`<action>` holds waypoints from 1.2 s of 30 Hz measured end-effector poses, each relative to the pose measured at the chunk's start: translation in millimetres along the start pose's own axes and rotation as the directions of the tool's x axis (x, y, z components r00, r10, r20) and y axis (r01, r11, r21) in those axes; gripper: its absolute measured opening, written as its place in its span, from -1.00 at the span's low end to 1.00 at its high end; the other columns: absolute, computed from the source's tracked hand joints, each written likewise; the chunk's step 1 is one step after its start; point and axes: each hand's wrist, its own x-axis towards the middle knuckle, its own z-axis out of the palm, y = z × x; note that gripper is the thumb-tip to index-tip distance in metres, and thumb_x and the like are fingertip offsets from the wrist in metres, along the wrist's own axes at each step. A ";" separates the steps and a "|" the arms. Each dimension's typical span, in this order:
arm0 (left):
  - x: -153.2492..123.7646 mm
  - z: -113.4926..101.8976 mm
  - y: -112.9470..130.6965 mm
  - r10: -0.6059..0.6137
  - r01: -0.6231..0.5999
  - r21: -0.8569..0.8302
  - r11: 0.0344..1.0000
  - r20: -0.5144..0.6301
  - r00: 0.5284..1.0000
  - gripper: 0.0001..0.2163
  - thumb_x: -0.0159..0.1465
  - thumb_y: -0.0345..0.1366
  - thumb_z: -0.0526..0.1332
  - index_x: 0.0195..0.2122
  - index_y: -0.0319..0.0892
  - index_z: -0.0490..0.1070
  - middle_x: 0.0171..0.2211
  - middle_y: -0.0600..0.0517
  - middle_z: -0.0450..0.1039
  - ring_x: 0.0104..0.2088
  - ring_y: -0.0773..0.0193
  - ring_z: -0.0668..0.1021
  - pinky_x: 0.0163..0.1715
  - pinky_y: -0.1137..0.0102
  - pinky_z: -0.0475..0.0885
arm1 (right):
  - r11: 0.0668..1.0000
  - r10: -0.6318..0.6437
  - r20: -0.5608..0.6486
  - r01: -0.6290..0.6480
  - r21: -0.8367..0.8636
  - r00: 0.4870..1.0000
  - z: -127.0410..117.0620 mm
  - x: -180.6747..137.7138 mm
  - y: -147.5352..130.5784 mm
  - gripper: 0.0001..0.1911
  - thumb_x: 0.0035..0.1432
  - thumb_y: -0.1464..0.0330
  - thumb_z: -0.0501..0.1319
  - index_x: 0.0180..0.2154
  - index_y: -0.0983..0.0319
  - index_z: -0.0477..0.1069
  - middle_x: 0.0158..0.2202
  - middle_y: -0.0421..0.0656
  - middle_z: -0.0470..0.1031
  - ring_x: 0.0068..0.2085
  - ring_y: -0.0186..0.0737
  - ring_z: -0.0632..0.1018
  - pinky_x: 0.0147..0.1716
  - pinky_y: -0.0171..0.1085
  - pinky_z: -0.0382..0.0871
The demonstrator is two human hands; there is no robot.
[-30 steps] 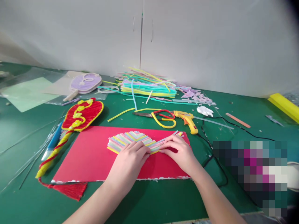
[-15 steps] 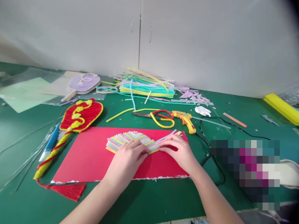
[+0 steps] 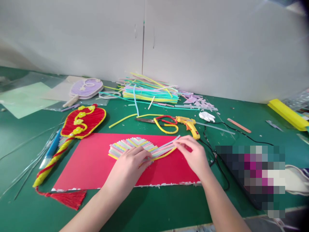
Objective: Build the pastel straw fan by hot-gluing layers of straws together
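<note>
A fan-shaped piece of pastel pipe cleaners (image 3: pixel 135 143) in yellow, pink, white and blue lies on a red sheet (image 3: pixel 87 167). My left hand (image 3: pixel 135 161) rests over its lower right part, thumb and fingers closed on the pipe cleaners there; the fingertips are partly hidden. On the right, loose ends stick out from the piece. My right hand (image 3: pixel 191 149) pinches the far end of a yellow pipe cleaner (image 3: pixel 165 156), which bows slightly between the two hands. A blue end (image 3: pixel 175 139) lies close to the right fingertips.
Beyond the sheet lie scissors (image 3: pixel 166 124), a yellow glue gun (image 3: pixel 189 125) with a black cord, and a heap of pipe cleaners (image 3: pixel 149 93). A red fan (image 3: pixel 83 120) with tassel overlaps the sheet's left side. A purple fan (image 3: pixel 87 87) is farther back. A dark pixelated object (image 3: pixel 241 174) is at right.
My right hand has slid right along the yellow pipe cleaner to its end, drawing it outward. My left hand has stayed on the piece. The view has shifted slightly.
</note>
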 end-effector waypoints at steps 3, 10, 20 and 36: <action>-1.7 -6.1 3.3 0.068 -0.066 0.081 0.995 -0.016 0.998 -0.88 0.33 -0.36 0.10 -0.26 -0.13 0.44 -0.29 0.02 0.50 -0.27 0.23 0.55 -0.27 0.33 0.46 | 0.982 0.088 -0.208 -0.120 -0.149 0.974 -17.0 9.3 15.3 -0.76 0.24 0.21 0.14 -0.27 0.20 0.50 -0.31 -0.10 0.49 -0.34 -0.22 0.47 -0.34 -0.23 0.39; 3.4 -12.6 6.6 0.260 -0.309 0.286 0.907 0.196 0.945 -0.63 0.22 -0.25 0.21 0.05 -0.21 0.33 -0.02 -0.13 0.45 0.01 -0.01 0.48 -0.01 0.11 0.40 | 0.734 0.288 -0.313 -0.419 -0.535 0.905 -23.5 41.5 50.9 -0.47 0.14 0.00 0.14 -0.16 0.34 0.47 -0.22 0.12 0.48 -0.16 0.07 0.48 -0.17 -0.05 0.35; -4.5 -26.7 10.5 0.273 -0.452 0.476 0.754 0.399 0.875 -0.58 0.28 -0.44 0.04 0.18 -0.30 0.22 0.19 -0.16 0.32 0.16 -0.05 0.38 0.14 0.05 0.29 | 0.653 0.527 -0.282 -0.594 -0.470 0.802 -10.3 61.1 57.4 -0.66 0.03 0.12 0.17 -0.30 0.27 0.41 -0.29 0.05 0.53 -0.24 0.01 0.55 -0.35 -0.22 0.32; 9.0 0.4 -4.7 0.345 -0.352 0.329 0.876 0.081 0.935 -0.78 0.25 -0.36 0.19 -0.07 -0.23 0.37 -0.12 -0.10 0.53 -0.10 0.05 0.56 -0.11 0.17 0.50 | 0.827 0.360 -0.247 -0.430 -0.362 0.900 -22.5 -48.9 -14.3 -0.47 -0.01 -0.02 0.21 -0.12 0.19 0.32 -0.25 -0.05 0.56 -0.32 -0.10 0.59 -0.44 -0.27 0.43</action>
